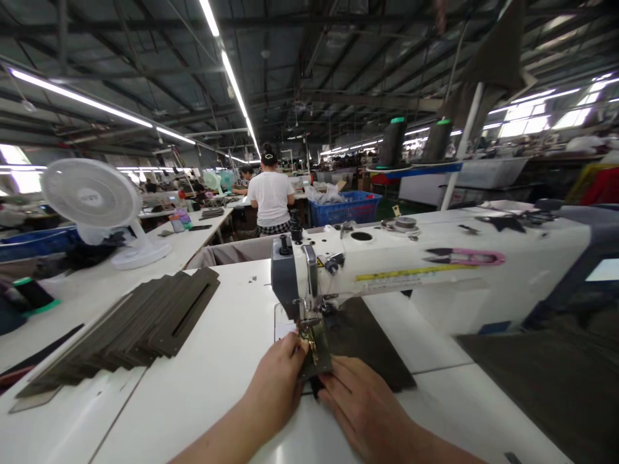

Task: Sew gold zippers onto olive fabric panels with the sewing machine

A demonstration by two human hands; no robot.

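Note:
Under the needle area of a white sewing machine point(387, 258) lies a small dark fabric piece point(322, 365), with shiny gold-coloured metal just above it. My left hand point(276, 377) grips the left edge of this piece, thumb and index finger bent together close to the presser foot. At the piece's lower right edge, my right hand point(360, 396) holds it with the fingers close together; its thumb is hidden. A black strip end pokes out between the hands. Beyond my right fingers a larger dark panel point(370, 345) rests flat beneath the machine arm.
Overlapping dark panels point(145, 316) form a fanned stack on the left. Behind them stands a white fan point(91, 196); a black thread cone point(33, 294) sits at far left. Pink-handled thread snips point(469, 256) lie on the machine. A person point(271, 196) and a blue crate point(345, 207) are ahead.

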